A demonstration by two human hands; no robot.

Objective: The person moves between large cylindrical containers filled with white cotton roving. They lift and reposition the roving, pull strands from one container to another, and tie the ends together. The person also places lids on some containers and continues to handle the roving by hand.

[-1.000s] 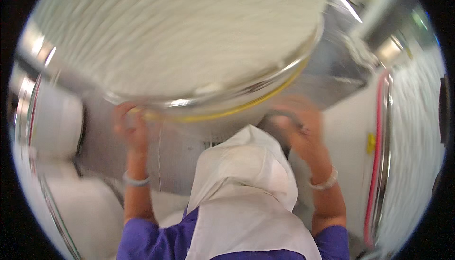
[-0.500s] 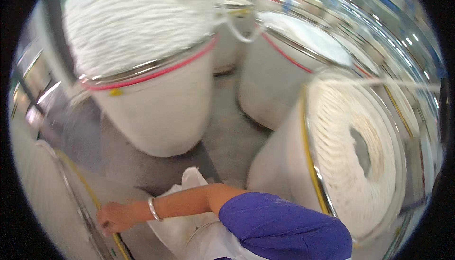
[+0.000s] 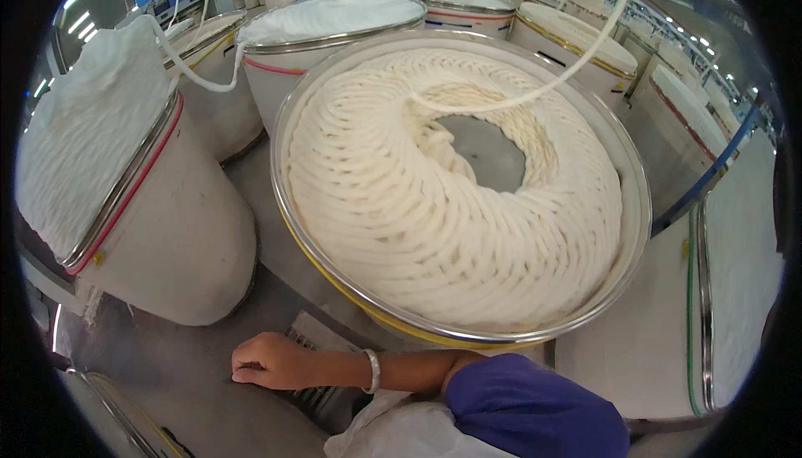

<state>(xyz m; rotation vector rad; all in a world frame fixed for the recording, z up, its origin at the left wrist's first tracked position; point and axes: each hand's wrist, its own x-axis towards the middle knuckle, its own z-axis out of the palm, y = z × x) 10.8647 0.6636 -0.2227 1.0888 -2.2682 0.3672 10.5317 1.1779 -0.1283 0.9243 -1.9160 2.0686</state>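
Note:
My right arm, in a purple sleeve with a bangle at the wrist, reaches leftward across the lower part of the head view. My right hand (image 3: 269,361) is closed with the fingers curled in, and nothing shows in it. It is above the grey floor and a can at the lower left (image 3: 125,416), apart from that can's metal rim. My left hand is out of view. Ahead of the arm stands a large open can (image 3: 288,199) with a metal rim and yellow band. Thick cream fibre rope (image 3: 468,266) lies coiled in it around a central hole, with one strand rising away to the upper right.
A red-banded can (image 3: 180,232) heaped with white fibre stands at the left. A green-banded can (image 3: 626,341) is at the right, near a blue bar (image 3: 710,181). Several more cans fill the back. A slotted plate (image 3: 313,337) lies behind my forearm.
The view has swung to the right, bringing the coiled cream rope from the right side to the middle. My right hand has come away from the lower-left can's rim.

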